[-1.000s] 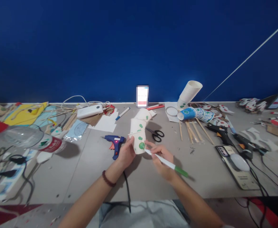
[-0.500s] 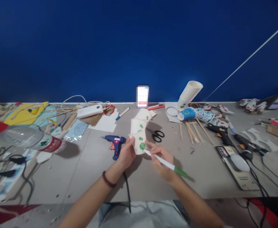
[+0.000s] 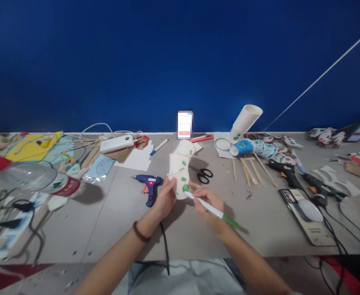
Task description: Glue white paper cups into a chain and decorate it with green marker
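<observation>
My left hand (image 3: pixel 166 197) is closed around the lower cup of a curved chain of white paper cups (image 3: pixel 180 163), which carries green spots. In my right hand (image 3: pixel 209 205) is a white marker pen (image 3: pixel 212 208) with a green end. Its tip meets a round green spot near the bottom of the lowest cup. Fingers of the right hand are close to the cup's right side. Left of the cups lies a blue glue gun (image 3: pixel 149 186), its red light lit. Black-handled scissors (image 3: pixel 204 175) lie just to the right, partly behind the cups.
A plastic bottle (image 3: pixel 41 178) and power strip (image 3: pixel 16 229) are at left. A leaning stack of paper cups (image 3: pixel 247 119), a blue patterned cup chain (image 3: pixel 255 148), wooden sticks (image 3: pixel 247 170), dark glue guns (image 3: pixel 318 186) and a phone (image 3: pixel 302 229) with a mouse on it occupy the right.
The marker pen and my right hand have shifted slightly left, with the tip now up on the green spot instead of by its lower edge. The cups have turned very slightly in my left hand.
</observation>
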Available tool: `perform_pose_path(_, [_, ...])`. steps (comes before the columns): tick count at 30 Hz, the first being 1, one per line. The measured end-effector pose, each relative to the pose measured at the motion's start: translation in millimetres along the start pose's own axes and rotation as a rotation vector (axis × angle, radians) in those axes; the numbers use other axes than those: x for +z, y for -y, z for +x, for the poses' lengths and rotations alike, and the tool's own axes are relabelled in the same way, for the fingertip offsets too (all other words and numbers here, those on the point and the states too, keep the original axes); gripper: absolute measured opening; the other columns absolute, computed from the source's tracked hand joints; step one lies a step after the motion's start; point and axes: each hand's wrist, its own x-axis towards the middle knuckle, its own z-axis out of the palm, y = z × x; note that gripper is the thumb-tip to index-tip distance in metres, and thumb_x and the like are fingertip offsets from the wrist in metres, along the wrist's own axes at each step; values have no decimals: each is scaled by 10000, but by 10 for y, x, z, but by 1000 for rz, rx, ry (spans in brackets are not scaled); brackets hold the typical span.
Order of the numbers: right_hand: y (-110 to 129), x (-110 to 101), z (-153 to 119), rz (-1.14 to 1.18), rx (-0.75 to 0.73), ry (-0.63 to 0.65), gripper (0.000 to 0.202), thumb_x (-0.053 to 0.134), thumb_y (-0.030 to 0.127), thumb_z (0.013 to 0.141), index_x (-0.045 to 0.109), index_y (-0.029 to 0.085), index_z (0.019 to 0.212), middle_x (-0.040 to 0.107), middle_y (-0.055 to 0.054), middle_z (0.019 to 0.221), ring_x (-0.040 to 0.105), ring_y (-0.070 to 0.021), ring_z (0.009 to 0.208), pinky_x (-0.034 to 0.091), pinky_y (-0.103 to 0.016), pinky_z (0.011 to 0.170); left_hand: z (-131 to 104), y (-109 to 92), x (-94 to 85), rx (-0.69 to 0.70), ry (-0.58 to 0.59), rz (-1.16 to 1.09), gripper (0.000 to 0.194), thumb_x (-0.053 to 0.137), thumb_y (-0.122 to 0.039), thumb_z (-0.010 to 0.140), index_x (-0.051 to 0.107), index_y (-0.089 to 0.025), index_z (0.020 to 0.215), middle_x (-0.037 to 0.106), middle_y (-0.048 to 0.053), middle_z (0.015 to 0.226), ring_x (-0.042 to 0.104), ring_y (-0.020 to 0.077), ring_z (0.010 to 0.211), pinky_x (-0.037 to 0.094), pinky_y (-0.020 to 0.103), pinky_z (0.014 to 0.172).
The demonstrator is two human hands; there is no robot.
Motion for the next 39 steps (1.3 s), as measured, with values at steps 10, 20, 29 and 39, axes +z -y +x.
perform_pose_path(10, [-6, 10, 4, 34, -4, -5, 31, 649, 258, 857, 638, 232, 867, 725, -104, 1124, 648, -289, 1177, 555, -468, 963, -16, -29, 27, 1, 30, -3, 624, 711, -334, 794, 481, -207, 1360, 689, 76, 1153, 661, 249, 1003, 519, 362, 828])
perform_pose_path(20, [29, 12, 14, 97, -4, 15, 62, 616, 279, 887, 613, 232, 847, 725, -112, 1095, 629, -294, 1205, 550, -485, 966, -20, -65, 28, -29, 15, -6, 580, 702, -329, 799, 509, -208, 1332, 704, 72, 1143, 675, 255, 1024, 528, 374, 863])
perform_pose_path(29, [60, 27, 33, 140, 9, -12, 116, 627, 308, 883, 594, 230, 803, 740, -109, 1029, 651, -295, 1175, 576, -468, 921, -6, -65, 8, -53, 33, -35, 541, 686, -328, 810, 530, -184, 1308, 694, 98, 1184, 680, 273, 1022, 525, 394, 881])
perform_pose_path(39, [63, 31, 40, 201, 42, -24, 160, 637, 357, 874, 583, 229, 795, 744, -107, 1030, 666, -297, 1151, 569, -482, 945, -10, -78, 0, -66, 80, -29, 548, 675, -357, 812, 537, -159, 1305, 716, 112, 1123, 682, 316, 1023, 516, 458, 911])
